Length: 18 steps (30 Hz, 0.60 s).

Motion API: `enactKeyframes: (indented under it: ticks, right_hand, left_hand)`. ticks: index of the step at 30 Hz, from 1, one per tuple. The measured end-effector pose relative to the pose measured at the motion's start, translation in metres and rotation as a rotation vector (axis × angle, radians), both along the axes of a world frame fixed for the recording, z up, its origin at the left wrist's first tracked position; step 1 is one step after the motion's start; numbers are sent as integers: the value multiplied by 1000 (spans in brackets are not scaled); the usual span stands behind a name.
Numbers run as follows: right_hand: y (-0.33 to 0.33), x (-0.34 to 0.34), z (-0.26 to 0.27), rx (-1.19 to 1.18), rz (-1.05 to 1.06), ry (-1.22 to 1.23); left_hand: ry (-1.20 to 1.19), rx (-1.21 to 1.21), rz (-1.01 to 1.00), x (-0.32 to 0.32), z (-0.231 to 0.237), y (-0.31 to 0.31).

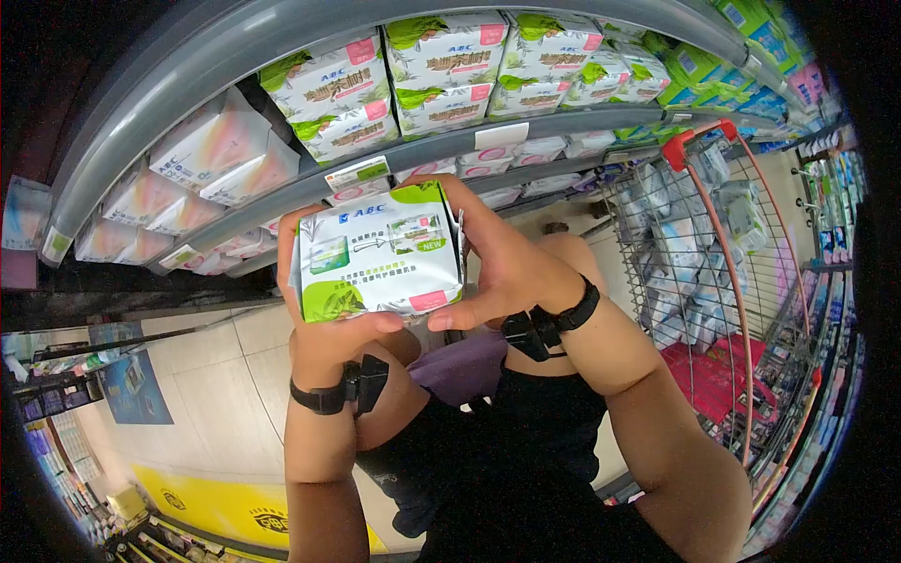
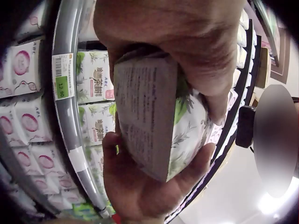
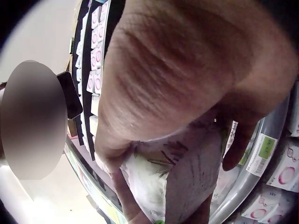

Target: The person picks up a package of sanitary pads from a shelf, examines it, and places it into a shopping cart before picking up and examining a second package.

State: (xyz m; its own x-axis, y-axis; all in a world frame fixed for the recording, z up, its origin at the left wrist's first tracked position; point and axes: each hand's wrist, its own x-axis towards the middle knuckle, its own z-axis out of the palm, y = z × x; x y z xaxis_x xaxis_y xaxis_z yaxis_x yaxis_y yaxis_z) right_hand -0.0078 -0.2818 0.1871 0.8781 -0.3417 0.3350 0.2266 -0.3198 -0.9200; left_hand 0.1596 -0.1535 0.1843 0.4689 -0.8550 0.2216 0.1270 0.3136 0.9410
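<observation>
A white and green ABC package (image 1: 380,253) is held between both hands, its printed front facing up in the head view. The left hand (image 1: 328,328) grips its left side, thumb along the lower edge. On the right side, the right hand (image 1: 497,253) curls round the package, thumb at the lower right corner. In the left wrist view the package (image 2: 145,107) shows a side panel of small print, with the left hand (image 2: 173,32) above and the right hand (image 2: 145,191) below. The right wrist view shows the package (image 3: 191,168) under the right hand (image 3: 173,70).
Shelves of similar packages (image 1: 446,61) curve across the top, with price tags on the shelf rail (image 1: 413,155). Pastel packages (image 1: 211,150) stand at the left. A wire cart (image 1: 741,310) with red trim and several packages is at the right. Tiled floor (image 1: 216,375) lies lower left.
</observation>
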Motion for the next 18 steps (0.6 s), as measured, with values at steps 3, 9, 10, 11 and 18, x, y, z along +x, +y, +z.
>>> enactKeyframes:
  ticks: [3, 9, 10, 11, 18]
  right_hand:
    - [2, 6, 2, 56, 25, -1]
    - [17, 34, -4, 69, -87, -52]
    - [19, 44, -17, 41, -108, -112]
    - [19, 51, -11, 60, -108, -153]
    - [10, 74, -8, 35, -177, -228]
  left_hand:
    - [-18, 0, 43, 5, -5, 3]
    - [-56, 0, 258, 31, -54, 17]
    - [4, 1, 213, 35, -58, 24]
    - [64, 3, 169, 39, -62, 32]
    - [78, 103, 225, 72, -106, 59]
